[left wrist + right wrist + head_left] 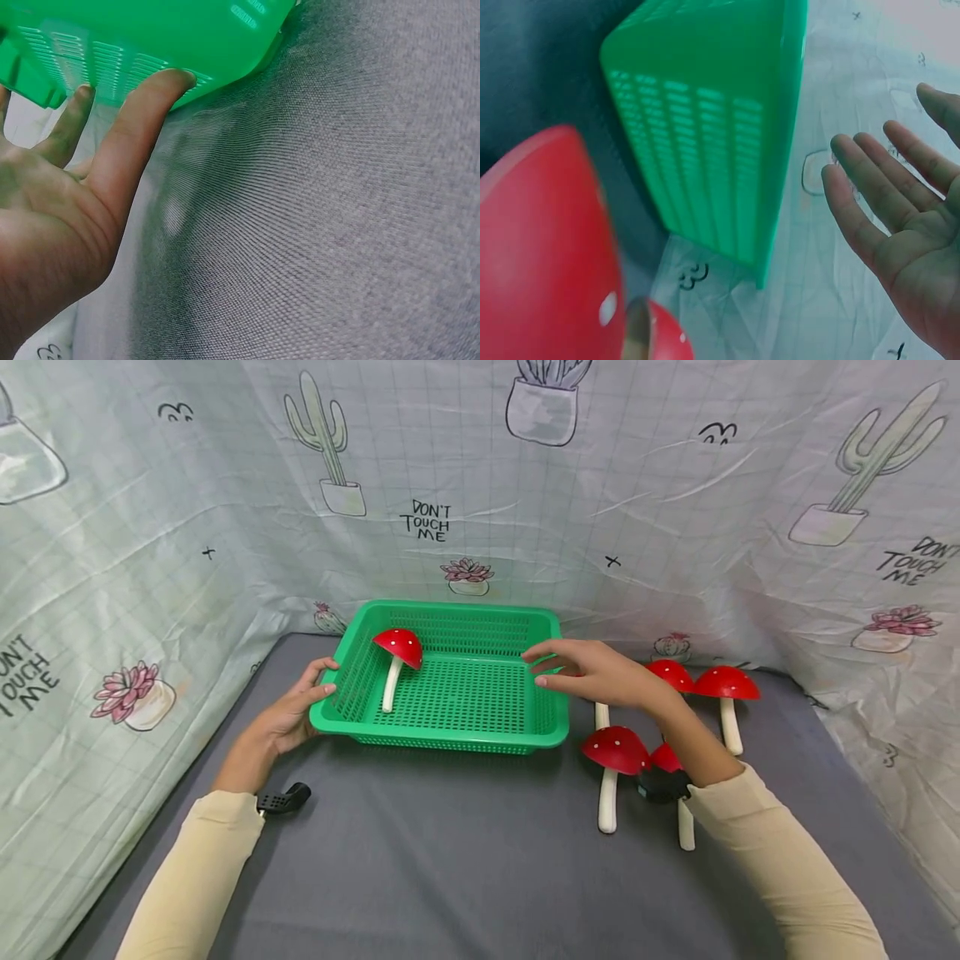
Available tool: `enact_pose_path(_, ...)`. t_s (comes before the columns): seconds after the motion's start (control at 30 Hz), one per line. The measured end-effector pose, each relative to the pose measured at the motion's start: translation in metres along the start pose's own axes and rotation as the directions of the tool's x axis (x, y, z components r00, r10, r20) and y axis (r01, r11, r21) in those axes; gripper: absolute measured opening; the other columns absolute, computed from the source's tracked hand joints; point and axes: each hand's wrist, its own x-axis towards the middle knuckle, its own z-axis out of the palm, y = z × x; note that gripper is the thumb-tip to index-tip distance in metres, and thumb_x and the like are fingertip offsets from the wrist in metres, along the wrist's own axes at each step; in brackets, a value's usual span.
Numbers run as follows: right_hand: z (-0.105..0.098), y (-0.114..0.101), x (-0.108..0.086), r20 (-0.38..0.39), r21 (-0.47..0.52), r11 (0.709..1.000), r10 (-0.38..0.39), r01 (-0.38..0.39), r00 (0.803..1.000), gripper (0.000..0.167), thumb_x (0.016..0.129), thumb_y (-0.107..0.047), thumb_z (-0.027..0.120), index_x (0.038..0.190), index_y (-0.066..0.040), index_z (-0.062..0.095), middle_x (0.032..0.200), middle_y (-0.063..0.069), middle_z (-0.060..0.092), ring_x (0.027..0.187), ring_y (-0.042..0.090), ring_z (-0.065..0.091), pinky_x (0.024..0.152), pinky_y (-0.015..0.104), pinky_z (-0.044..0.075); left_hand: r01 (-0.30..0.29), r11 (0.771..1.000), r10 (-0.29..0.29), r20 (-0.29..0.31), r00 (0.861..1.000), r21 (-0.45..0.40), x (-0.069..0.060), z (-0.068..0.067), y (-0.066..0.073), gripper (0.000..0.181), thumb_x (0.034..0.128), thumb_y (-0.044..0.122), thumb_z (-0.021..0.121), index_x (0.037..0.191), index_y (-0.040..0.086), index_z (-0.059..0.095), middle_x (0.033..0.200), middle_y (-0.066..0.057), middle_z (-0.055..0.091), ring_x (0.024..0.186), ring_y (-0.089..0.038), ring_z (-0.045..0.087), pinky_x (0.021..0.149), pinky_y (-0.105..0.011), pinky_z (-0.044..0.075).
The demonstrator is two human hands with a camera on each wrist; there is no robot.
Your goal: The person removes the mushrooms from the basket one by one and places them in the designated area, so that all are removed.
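Observation:
A green plastic basket [442,737] stands on the table, with one toy mushroom [400,647], red-capped with a white stem, leaning inside its left part. My left hand [288,714] touches the basket's left side. In the left wrist view, the thumb [139,124] and fingers stretch out against the slotted wall. Above the right rim hovers my right hand [596,672], holding nothing; its fingers spread loosely in the right wrist view. Several more mushrooms lie to the right, among them a front one [617,752] and a far-right one [726,683]. My right hand and forearm partly cover others.
Grey cloth [420,843] covers the table. A pale curtain [465,468] printed with cacti hangs at the back and both sides, close behind the basket. Each wrist wears a black strap device, such as the left one [285,797].

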Motion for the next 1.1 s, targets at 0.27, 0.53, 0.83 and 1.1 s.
enact_pose_path(0.27, 0.006, -0.008, 0.021, 0.021, -0.062, 0.997, -0.051, 0.052, 0.998, 0.043, 0.103, -0.026, 0.063, 0.144, -0.013, 0.055, 0.140, 0.002, 0.060, 0.121, 0.018, 0.063, 0.100, 0.044, 0.053, 0.026, 1.000, -0.026, -0.014, 1.000, 0.012, -0.001, -0.002, -0.001, 0.028, 0.1107, 0.013, 0.041, 0.126, 0.036, 0.041, 0.105, -0.003, 0.063, 0.085, -0.017, 0.071, 0.067, -0.035, 0.060)
enact_pose_path(0.53, 0.007, -0.015, 0.043, 0.032, -0.041, 0.999, -0.032, 0.033, 0.999, 0.042, 0.104, -0.030, 0.062, 0.142, -0.013, 0.057, 0.139, 0.001, 0.059, 0.120, 0.017, 0.060, 0.103, 0.040, 0.052, 0.031, 0.999, -0.031, -0.012, 0.999, 0.022, 0.001, -0.003, 0.001, 0.026, 0.1104, 0.016, 0.043, 0.127, 0.036, 0.040, 0.109, -0.005, 0.061, 0.086, -0.018, 0.070, 0.068, -0.035, 0.060)
enact_pose_path(0.83, 0.007, -0.017, 0.061, 0.036, -0.086, 0.996, -0.014, 0.017, 0.999, 0.042, 0.103, -0.032, 0.062, 0.141, -0.016, 0.058, 0.139, -0.002, 0.059, 0.118, 0.015, 0.061, 0.104, 0.039, 0.051, 0.026, 0.999, -0.026, -0.017, 1.000, 0.030, 0.002, 0.000, 0.002, 0.025, 0.1108, 0.017, 0.042, 0.126, 0.036, 0.040, 0.109, -0.004, 0.060, 0.087, -0.018, 0.069, 0.071, -0.037, 0.059)
enact_pose_path(1.1, 0.005, -0.019, 0.082, 0.073, -0.093, 0.996, -0.002, 0.009, 0.997, 0.042, 0.103, -0.036, 0.061, 0.141, -0.018, 0.058, 0.138, -0.003, 0.061, 0.117, 0.017, 0.064, 0.101, 0.038, 0.051, 0.023, 1.000, -0.022, -0.021, 1.000, 0.016, 0.000, -0.002, -0.001, 0.026, 0.1097, 0.017, 0.046, 0.127, 0.035, 0.039, 0.109, -0.005, 0.063, 0.088, -0.018, 0.071, 0.070, -0.038, 0.060)
